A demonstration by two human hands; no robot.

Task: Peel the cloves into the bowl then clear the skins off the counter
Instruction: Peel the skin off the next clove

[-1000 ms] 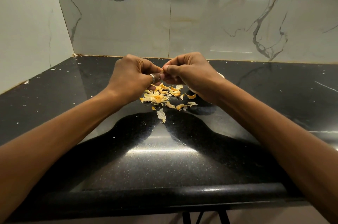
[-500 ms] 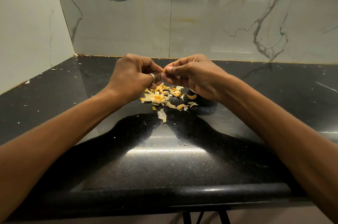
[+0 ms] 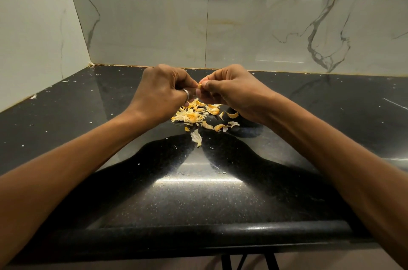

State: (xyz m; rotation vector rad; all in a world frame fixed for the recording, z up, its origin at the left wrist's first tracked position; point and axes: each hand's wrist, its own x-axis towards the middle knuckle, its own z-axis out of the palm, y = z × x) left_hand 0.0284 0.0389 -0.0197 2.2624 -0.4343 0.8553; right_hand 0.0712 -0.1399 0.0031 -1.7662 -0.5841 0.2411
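One clove (image 3: pixel 200 86), only its yellowish tip showing, sits pinched between both hands just above a single pile of skins (image 3: pixel 194 115) on the black counter (image 3: pixel 198 199); the flakes overlap too much to count. The left hand (image 3: pixel 162 91), wearing one ring (image 3: pixel 186 94), and the right hand (image 3: pixel 231 91) are tightly curled, fingertips meeting on it.

The right hand (image 3: pixel 234 93) has turned slightly upward; its thumb and forefinger now pinch a yellowish skin fragment (image 3: pixel 200 86), exposed beside the left hand (image 3: pixel 161 91).
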